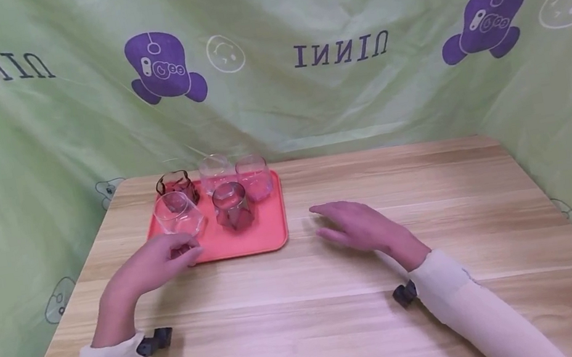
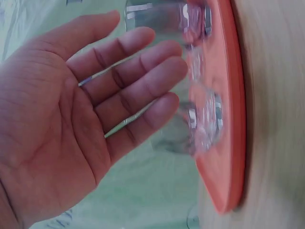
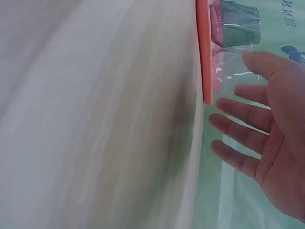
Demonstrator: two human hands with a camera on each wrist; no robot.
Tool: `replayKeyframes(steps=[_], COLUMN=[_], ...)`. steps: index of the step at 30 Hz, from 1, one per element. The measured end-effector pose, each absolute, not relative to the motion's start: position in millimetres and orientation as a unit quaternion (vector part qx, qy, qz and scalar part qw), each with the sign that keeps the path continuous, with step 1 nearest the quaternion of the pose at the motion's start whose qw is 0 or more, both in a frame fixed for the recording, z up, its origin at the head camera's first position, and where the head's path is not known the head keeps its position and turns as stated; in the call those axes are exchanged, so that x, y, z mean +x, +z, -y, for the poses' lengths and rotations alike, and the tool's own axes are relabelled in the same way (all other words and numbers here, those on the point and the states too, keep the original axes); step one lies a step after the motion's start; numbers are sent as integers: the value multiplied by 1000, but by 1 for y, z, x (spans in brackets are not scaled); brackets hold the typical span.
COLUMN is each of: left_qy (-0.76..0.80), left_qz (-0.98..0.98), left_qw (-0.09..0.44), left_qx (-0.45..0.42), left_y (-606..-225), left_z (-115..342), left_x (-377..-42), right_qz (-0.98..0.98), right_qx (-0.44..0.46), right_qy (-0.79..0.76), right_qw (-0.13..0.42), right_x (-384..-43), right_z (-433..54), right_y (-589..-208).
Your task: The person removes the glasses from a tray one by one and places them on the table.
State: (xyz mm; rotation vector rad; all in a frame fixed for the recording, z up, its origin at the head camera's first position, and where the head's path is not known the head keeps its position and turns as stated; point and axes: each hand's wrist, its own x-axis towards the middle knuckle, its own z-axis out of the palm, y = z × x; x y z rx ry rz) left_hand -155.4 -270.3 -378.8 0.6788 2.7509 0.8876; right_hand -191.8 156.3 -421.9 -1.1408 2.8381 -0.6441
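A red tray (image 1: 267, 234) bears several glass cups at the back left of the table. Two are dark-tinted: one cup with a wavy rim (image 1: 183, 185) at the back left, and a faceted cup (image 1: 233, 208) near the middle. A clear cup (image 1: 180, 217) stands at the tray's left, another clear cup (image 1: 215, 174) at the back, and a pinkish cup (image 1: 254, 178) at the back right. My left hand (image 1: 156, 264) hovers by the tray's front left corner, fingers relaxed, holding nothing. To the right of the tray, my right hand (image 1: 358, 226) hangs above the table with extended fingers, also holding nothing.
The wooden table (image 1: 298, 326) runs back to a green printed curtain (image 1: 274, 105), which also hangs along both sides. A small black device (image 1: 154, 341) sits at the left wrist, and a similar black device (image 1: 405, 294) at the right wrist.
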Motion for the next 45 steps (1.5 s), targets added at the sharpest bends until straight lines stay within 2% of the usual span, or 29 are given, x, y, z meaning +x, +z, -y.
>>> replayKeyframes(steps=[7, 15, 22, 32, 45], left_qy=[289, 292, 308, 321, 335], left_qz=[-935, -941, -944, -947, -940], left_qw=[96, 101, 67, 4, 6], left_qx=[181, 138, 101, -24, -70], left_y=[-388, -395, -403, -420, -436], left_z=[292, 317, 335, 349, 347], left_x=[-160, -163, -171, -189, -210], right_qz=[-917, -922, -922, -920, -925], right_qx=[-332, -282, -267, -250, -211], right_qy=[-222, -264, -275, -294, -309], right_qw=[0, 30, 54, 66, 69], right_x=[-202, -215, -224, -234, -244], right_z=[-140, -126, -118, -110, -94], right_y=[-424, -431, -436, -439, -443])
